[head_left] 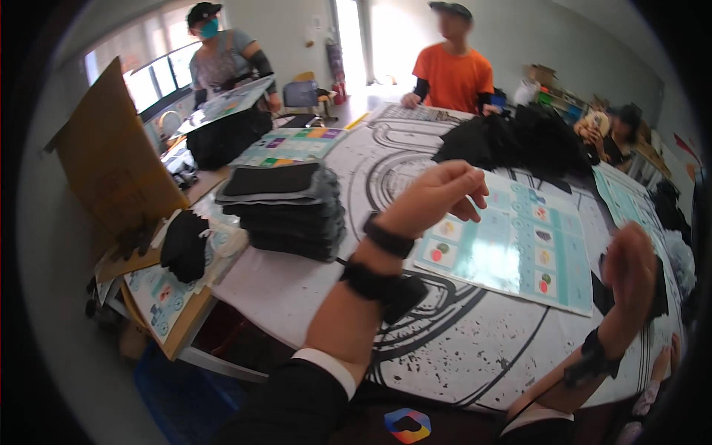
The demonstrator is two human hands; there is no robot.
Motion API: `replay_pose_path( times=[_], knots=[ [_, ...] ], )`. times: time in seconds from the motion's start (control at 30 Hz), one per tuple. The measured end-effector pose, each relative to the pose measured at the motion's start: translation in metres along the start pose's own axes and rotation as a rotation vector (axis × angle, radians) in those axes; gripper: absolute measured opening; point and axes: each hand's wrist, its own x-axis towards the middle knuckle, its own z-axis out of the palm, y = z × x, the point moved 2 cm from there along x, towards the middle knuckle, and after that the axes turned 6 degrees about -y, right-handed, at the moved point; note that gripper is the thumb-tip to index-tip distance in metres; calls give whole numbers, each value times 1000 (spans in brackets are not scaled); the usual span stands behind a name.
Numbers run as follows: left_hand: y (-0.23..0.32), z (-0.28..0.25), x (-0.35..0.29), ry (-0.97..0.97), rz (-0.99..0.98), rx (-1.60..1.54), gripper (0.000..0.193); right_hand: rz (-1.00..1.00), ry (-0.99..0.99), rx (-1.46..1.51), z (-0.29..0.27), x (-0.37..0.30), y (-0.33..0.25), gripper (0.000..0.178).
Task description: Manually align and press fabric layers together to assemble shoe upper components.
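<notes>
My left hand (pixel 443 191) hovers over the upper left part of a glossy printed sheet (pixel 489 248) with small fruit pictures. Its fingers are loosely bent and apart, with nothing visible in them. At the right, my right hand (pixel 630 271) is raised and smeared by motion, so its fingers are hard to read. Black cloth (pixel 658 300) lies just beside and behind that hand. A neat stack of folded black and grey cloth pieces (pixel 285 211) stands to the left of my left forearm. Dark bands are round both my wrists.
A heap of black cloth (pixel 519 141) covers the table's far right. The table (pixel 475 356) has a white cover with black line patterns. At left are a cardboard box (pixel 111 141) and a black cloth bundle (pixel 185 245). A person in orange (pixel 454 78) stands across; others are around.
</notes>
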Motion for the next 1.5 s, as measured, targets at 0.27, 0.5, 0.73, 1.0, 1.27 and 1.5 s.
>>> replay_pose_path(
  times=[0.27, 0.5, 0.73, 1.0, 1.27, 1.5],
  knots=[
    [-36, -14, 21, -6, -110, 157, 24, 765, -45, -1119, -108, 10, 228, 65],
    [-19, -20, 7, 1, 37, 120, 22, 952, 187, -1265, -119, -14, 250, 58],
    [-5, -19, 0, 43, 103, 139, 22, 892, 197, -751, -138, -25, 240, 39],
    [8, -22, -9, 45, 140, 130, 24, 827, 134, -652, -141, -27, 218, 26],
    [12, -24, -12, 31, 117, 109, 23, 527, 44, -128, -149, -24, 169, 38],
    [11, -16, -5, -45, 171, 88, 21, 49, 322, -110, -195, -63, 109, 55]
  ],
)
